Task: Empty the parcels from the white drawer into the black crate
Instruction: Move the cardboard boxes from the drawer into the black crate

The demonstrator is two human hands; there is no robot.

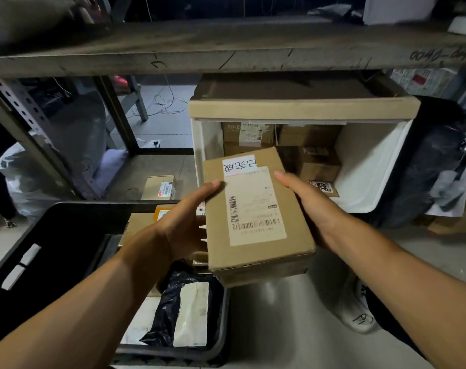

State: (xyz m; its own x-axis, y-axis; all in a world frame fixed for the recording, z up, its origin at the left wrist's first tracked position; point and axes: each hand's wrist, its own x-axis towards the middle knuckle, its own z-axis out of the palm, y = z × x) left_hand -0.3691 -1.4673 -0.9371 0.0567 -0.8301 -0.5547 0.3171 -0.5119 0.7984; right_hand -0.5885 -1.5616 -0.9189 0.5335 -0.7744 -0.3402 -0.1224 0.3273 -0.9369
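1. Closest to me are the two forearms coming in from the bottom corners, meeting on a brown cardboard parcel (pixel 255 214) held up in mid-air.
2. My left hand (pixel 183 222) is clamped on the parcel's left edge, thumb lying on top near the corner, the other fingers tucked underneath where I can't see them.
3. My right hand (pixel 311 206) has the right edge the same way: thumb on top, rest of the fingers hidden below. So both hands are grasping the one box, and it sits squarely between them, a bit tilted.
4. The white shipping label (pixel 254 206) with barcodes faces up, between the two thumbs.
5. Just beyond the grip and a little right is the white drawer (pixel 365 166), pulled open, with more small brown boxes (pixel 314 158) stacked at its back.
6. Below the grip, to the left, is the black crate (pixel 66 251). There's a black poly bag (pixel 178 302) with a white label already lying in it, right under the parcel's near corner.
7. A small box (pixel 161 187) sits on the low shelf just beyond my left hand.
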